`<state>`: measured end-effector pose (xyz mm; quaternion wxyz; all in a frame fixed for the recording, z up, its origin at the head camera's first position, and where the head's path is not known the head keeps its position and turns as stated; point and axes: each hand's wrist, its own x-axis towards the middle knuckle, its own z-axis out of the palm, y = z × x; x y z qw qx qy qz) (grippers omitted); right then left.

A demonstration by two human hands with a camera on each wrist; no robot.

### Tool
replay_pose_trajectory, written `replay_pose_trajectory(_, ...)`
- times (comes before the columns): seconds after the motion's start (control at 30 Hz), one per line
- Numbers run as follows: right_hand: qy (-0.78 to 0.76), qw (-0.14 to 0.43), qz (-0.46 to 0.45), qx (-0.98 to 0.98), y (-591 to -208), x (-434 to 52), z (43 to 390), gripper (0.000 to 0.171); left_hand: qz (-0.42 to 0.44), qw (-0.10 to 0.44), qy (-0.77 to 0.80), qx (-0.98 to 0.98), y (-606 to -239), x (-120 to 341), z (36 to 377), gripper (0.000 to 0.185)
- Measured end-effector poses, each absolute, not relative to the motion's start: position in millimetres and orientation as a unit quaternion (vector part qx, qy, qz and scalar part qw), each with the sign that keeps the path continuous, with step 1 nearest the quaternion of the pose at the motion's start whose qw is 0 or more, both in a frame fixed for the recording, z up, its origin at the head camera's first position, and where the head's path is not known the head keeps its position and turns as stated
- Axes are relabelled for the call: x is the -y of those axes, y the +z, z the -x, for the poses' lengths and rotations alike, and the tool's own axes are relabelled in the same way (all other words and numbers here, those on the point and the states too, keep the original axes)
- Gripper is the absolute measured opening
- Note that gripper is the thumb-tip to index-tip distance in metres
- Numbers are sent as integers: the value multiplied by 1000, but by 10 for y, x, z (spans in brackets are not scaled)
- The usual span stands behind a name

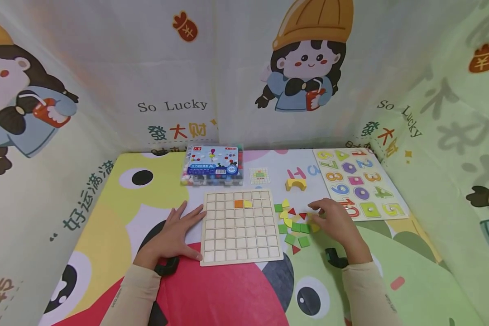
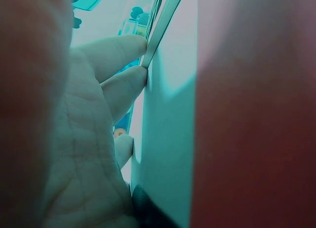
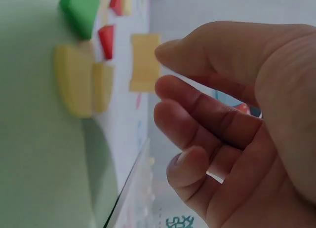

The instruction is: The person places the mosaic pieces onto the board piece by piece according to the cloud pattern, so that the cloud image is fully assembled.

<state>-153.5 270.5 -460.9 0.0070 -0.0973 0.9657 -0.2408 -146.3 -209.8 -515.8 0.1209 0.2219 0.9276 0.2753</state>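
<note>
A wooden grid board (image 1: 242, 233) lies in the middle of the table. In its upper rows sit an orange square (image 1: 238, 204) and a yellow square (image 1: 247, 204). My left hand (image 1: 175, 235) rests at the board's left side, fingers spread; in the left wrist view, fingertips (image 2: 138, 77) touch its edge. Over the right end of a loose group of pieces is my right hand (image 1: 335, 222), its fingers loosely bent with nothing between them. That group has green squares (image 1: 304, 242), red triangles (image 1: 295, 249) and yellow rounded pieces (image 3: 74, 82).
Behind the board stand a clear plastic box (image 1: 213, 165) with a blue label and a small pattern card (image 1: 260, 175). A yellow arch block (image 1: 296, 184) is behind the loose pieces. At the right lies a number puzzle board (image 1: 360, 183). Printed cloth walls (image 1: 236, 81) surround the table.
</note>
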Motion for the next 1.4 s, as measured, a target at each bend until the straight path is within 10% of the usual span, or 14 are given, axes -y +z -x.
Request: replay_pose_trajectory(1.4,-180,2,60,-982,-4799,-2670,1508,26,-218,122,274,-929,-5147,2101,1450,124)
